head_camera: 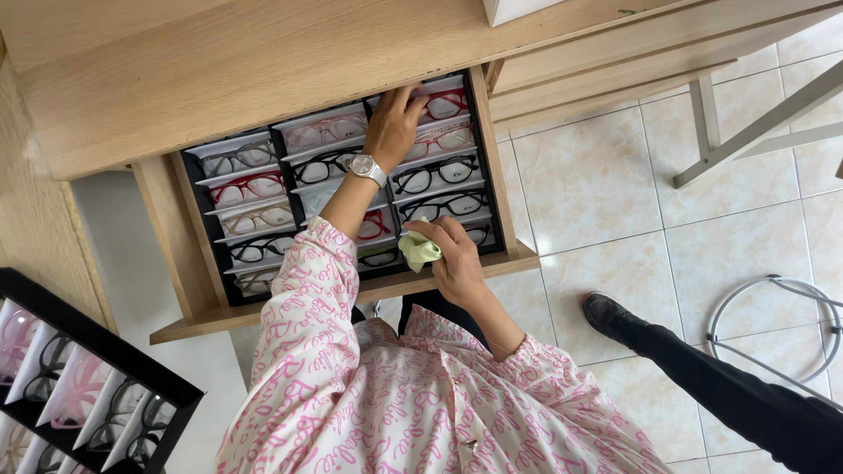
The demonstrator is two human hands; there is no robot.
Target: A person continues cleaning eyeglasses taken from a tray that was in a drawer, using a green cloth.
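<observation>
Your left hand (394, 125) reaches deep into the open pale wooden drawer (180, 237), fingers curled over the red-framed spectacles (443, 104) in the back row of its black divided tray (191, 189), though whether they grip the frame I cannot tell. Your right hand (455, 259) holds a crumpled pale green cleaning cloth (416, 250) at the drawer's front edge. You seem to be picking a pair; next, lift it clear without snagging neighbouring frames and bring it to the cloth.

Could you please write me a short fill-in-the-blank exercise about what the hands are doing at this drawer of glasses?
1. The left hand reaches into the far end of an open wooden ____.
2. The right hand holds a pale green ____.
3. The left wrist wears a silver ____.
4. The tray holds rows of ____.

Missing words: drawer; cloth; watch; glasses
</observation>
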